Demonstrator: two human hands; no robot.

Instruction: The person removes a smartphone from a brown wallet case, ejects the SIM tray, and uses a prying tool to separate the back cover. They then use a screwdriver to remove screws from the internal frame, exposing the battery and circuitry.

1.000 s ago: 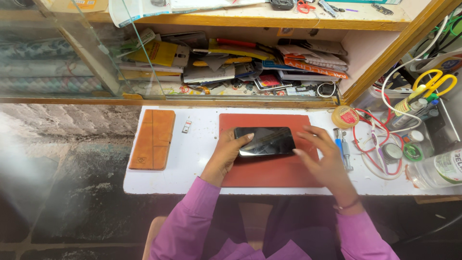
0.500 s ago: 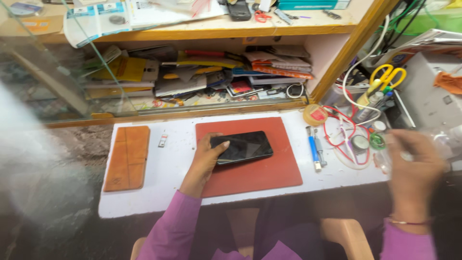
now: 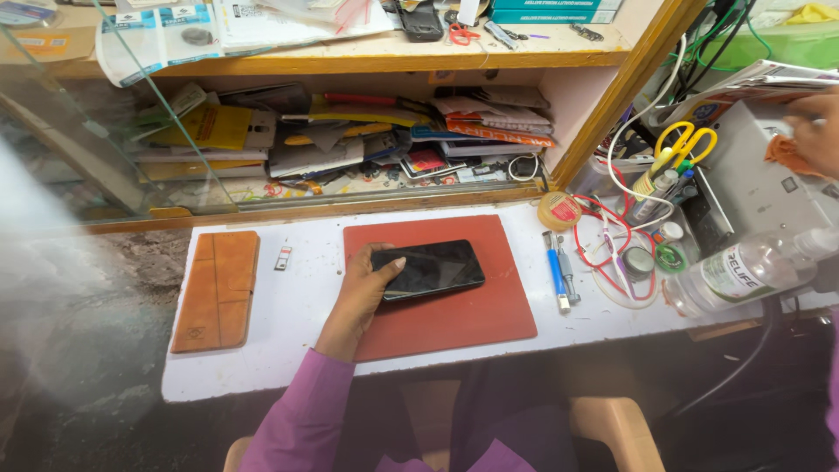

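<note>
Phone (image 3: 433, 268) on red mat (image 3: 463, 319), gripped by left hand (image 3: 363, 288); right hand (image 3: 817, 131) touching orange cloth (image 3: 786, 156), grip unclear.

The flat rectangular red rubber work mat (image 3: 454, 306) lies in the middle of the white worktop (image 3: 297, 350). On the mat, toward its far left part, lies the black glass-fronted smartphone (image 3: 433, 268), with the left hand (image 3: 363, 293) resting on the phone's left end. Left of the mat, well apart, lies the tan leather folding case (image 3: 216, 290); between case and mat sits a small metal card tray (image 3: 283, 257). Just right of the mat lie the blue-handled screwdrivers (image 3: 558, 278). Behind the mat runs the cluttered wooden shelf (image 3: 350, 210). Far right of the mat, the right hand (image 3: 817, 131) rests on the grey metal box (image 3: 760, 188), and the clear plastic bottle (image 3: 743, 271) lies before that box.
</note>
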